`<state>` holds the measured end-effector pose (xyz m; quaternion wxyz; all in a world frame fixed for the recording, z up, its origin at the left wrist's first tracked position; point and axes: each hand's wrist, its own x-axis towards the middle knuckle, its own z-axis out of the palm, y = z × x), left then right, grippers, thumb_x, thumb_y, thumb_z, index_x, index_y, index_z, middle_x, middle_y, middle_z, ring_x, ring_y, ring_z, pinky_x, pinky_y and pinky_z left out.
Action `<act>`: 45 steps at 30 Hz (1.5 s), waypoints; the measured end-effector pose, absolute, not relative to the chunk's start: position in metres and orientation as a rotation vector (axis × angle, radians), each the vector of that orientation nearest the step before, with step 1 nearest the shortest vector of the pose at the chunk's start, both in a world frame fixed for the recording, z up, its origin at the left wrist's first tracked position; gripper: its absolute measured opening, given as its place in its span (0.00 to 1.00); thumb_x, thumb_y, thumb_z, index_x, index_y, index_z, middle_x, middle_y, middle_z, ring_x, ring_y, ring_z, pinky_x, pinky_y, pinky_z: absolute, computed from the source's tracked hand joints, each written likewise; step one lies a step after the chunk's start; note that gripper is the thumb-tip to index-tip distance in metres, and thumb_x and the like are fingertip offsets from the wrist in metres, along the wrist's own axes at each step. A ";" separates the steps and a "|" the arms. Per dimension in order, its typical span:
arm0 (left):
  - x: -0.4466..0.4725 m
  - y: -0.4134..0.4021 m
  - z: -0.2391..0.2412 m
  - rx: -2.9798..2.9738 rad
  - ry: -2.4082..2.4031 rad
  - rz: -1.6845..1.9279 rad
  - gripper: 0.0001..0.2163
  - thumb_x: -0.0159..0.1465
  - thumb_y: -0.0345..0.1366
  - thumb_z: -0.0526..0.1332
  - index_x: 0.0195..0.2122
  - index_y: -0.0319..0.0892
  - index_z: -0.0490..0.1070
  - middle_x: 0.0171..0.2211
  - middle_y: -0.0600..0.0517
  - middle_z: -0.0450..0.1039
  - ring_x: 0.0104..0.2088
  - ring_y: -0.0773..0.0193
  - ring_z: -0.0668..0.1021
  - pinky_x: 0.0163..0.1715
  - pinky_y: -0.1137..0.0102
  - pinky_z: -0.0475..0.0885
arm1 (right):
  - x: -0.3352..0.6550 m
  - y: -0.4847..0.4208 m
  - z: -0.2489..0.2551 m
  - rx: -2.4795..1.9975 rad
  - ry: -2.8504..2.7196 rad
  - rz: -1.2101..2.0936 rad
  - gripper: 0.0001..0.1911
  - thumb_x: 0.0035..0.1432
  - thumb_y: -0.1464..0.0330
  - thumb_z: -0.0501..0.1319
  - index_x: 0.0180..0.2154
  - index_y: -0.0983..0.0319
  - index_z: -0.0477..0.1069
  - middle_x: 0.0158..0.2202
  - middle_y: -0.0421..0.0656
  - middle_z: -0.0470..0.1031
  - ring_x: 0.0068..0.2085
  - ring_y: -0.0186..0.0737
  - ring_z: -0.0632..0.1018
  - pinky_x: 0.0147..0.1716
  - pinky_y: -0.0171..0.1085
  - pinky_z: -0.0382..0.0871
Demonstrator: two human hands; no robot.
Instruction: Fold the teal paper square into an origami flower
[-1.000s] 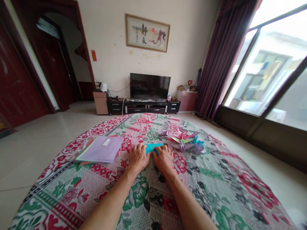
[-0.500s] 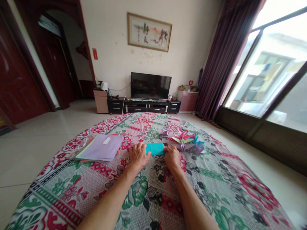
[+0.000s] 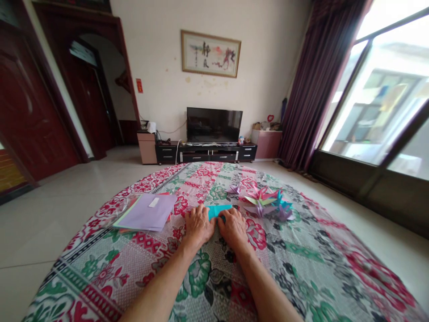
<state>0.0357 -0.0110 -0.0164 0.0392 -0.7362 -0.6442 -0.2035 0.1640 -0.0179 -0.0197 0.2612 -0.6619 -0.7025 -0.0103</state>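
A turquoise sheet of folded paper (image 3: 219,209) lies on the flowered tablecloth (image 3: 208,286) in front of me, partly covered by my fingers. My left hand (image 3: 200,226) grips its left end, thumb toward the near edge. On the right part of the paper rests my right hand (image 3: 233,226), fingers bent and pinching the near edge. Several folded paper cranes (image 3: 263,201) in pink, green, purple and blue sit together right of my hands. Farther back is a small purple folded piece (image 3: 233,189).
A stack of coloured paper (image 3: 147,213), purple on top with a small white label, lies at the left beside clear plastic wrapping (image 3: 115,212). Beyond the round table stand a TV (image 3: 214,125) and a low cabinet (image 3: 196,156).
My right hand has slid left along the paper, closer to my left hand, and covers more of it. The view has tilted slightly upward.
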 end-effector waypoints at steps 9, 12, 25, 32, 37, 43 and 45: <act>0.013 0.006 -0.027 -2.449 -1.889 -0.723 0.14 0.59 0.37 0.59 0.47 0.44 0.69 0.50 0.48 0.69 0.51 0.57 0.71 0.51 0.62 0.64 | 0.165 -0.019 -0.017 -1.803 -1.891 0.020 0.09 0.59 0.63 0.55 0.37 0.55 0.73 0.40 0.43 0.71 0.42 0.41 0.69 0.40 0.37 0.56; -0.001 0.014 -0.029 -2.609 -1.792 -0.780 0.15 0.58 0.31 0.58 0.47 0.42 0.71 0.53 0.48 0.69 0.54 0.60 0.69 0.56 0.65 0.61 | 0.165 -0.020 -0.016 -1.798 -1.889 0.025 0.10 0.59 0.63 0.55 0.37 0.55 0.73 0.40 0.42 0.71 0.42 0.40 0.69 0.40 0.37 0.55; -0.024 0.022 -0.017 -2.815 -1.876 -0.955 0.29 0.47 0.17 0.50 0.45 0.45 0.75 0.52 0.54 0.71 0.53 0.65 0.72 0.57 0.68 0.64 | 0.175 -0.008 -0.026 -1.832 -1.818 0.091 0.17 0.59 0.73 0.50 0.38 0.55 0.77 0.39 0.45 0.72 0.41 0.40 0.70 0.40 0.35 0.58; -0.009 0.020 -0.016 -2.498 -2.086 -0.984 0.21 0.54 0.22 0.50 0.43 0.46 0.76 0.45 0.53 0.76 0.48 0.64 0.75 0.52 0.70 0.67 | 0.174 -0.005 -0.026 -1.811 -1.737 0.003 0.16 0.57 0.73 0.50 0.40 0.62 0.75 0.50 0.48 0.69 0.49 0.44 0.68 0.47 0.35 0.58; 0.000 0.020 -0.027 -2.426 -1.826 -0.989 0.12 0.58 0.31 0.55 0.41 0.41 0.75 0.43 0.47 0.76 0.46 0.60 0.75 0.52 0.66 0.66 | 0.164 0.001 -0.016 -1.926 -1.711 -0.042 0.23 0.56 0.69 0.52 0.53 0.70 0.64 0.48 0.55 0.70 0.49 0.50 0.69 0.48 0.40 0.58; -0.004 0.020 -0.033 -2.438 -1.741 -1.046 0.12 0.56 0.29 0.57 0.41 0.40 0.74 0.42 0.48 0.75 0.45 0.59 0.74 0.50 0.65 0.66 | 0.160 0.010 -0.003 -2.046 -1.647 0.095 0.26 0.50 0.71 0.56 0.54 0.65 0.64 0.48 0.54 0.70 0.48 0.50 0.71 0.45 0.41 0.61; -0.004 0.021 -0.033 -2.439 -1.741 -1.061 0.13 0.56 0.29 0.58 0.42 0.40 0.74 0.42 0.47 0.75 0.45 0.58 0.74 0.50 0.65 0.66 | 0.164 0.015 -0.003 -1.993 -1.612 0.160 0.27 0.50 0.72 0.56 0.54 0.65 0.64 0.49 0.53 0.69 0.48 0.48 0.72 0.45 0.39 0.62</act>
